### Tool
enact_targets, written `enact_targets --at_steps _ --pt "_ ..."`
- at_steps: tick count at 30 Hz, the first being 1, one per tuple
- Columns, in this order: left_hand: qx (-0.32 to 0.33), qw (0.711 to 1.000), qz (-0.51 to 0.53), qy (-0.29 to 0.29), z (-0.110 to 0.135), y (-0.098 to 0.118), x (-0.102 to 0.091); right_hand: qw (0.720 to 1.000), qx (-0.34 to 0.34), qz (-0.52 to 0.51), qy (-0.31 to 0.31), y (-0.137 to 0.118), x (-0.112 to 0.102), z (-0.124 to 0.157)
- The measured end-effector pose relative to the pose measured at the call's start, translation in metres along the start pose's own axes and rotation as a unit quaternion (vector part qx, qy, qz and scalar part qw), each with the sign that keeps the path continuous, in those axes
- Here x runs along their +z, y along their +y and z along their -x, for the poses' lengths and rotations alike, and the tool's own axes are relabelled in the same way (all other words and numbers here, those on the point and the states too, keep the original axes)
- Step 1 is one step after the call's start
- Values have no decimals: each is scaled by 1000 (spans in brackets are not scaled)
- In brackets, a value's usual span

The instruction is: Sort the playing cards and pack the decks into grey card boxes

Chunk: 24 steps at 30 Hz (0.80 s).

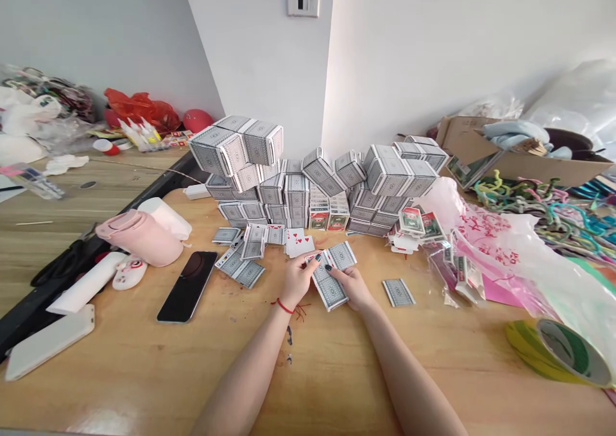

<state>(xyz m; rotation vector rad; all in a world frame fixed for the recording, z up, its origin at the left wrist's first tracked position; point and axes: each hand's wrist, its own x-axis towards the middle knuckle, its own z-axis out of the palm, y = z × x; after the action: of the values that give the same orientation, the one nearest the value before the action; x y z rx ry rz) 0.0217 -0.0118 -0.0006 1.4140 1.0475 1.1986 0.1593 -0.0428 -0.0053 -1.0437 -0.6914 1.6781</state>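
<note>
Playing cards with grey patterned backs point(330, 286) are held over the middle of the table, gripped between my two hands. My left hand point(299, 280) pinches their upper left corner, a red string bracelet around its wrist. From the right, my right hand point(353, 283) grips them with the thumb on top; its other fingers are mostly hidden beneath. Just beyond lie face-up heart cards point(298, 242). Loose face-down cards point(245, 270) are scattered left of my hands, and a single folded-edge card point(398, 292) lies to the right. Behind stands a structure of blocks made from cards point(296, 198).
A black phone point(187, 287), a pink tumbler point(139, 235) and a white box-like item point(51, 343) lie left. To the right are a tape roll point(558, 351), a plastic bag point(500, 237) and card boxes point(411, 221). A cardboard box point(462, 137) stands behind.
</note>
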Motion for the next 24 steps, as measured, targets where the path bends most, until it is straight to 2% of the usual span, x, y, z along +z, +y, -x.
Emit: enact_targets --at_steps 6,10,13,16,18,24 --pt "4 999 -40 -29 4 3 -5 998 51 -21 -8 -3 -6 1" --pt "-12 998 15 -67 3 7 -10 997 76 -1 -29 -10 -14 0" --pt "-99 976 155 -114 1 7 -11 996 69 42 -40 -17 -19 2" --pt "-209 924 284 -146 -2 4 -11 995 47 67 -56 -21 -22 3" --pt "-243 907 309 -153 -3 3 -11 995 27 71 -65 -21 -22 4" --pt "-290 888 298 -197 -4 -1 -17 991 -10 110 -76 -15 -25 1"
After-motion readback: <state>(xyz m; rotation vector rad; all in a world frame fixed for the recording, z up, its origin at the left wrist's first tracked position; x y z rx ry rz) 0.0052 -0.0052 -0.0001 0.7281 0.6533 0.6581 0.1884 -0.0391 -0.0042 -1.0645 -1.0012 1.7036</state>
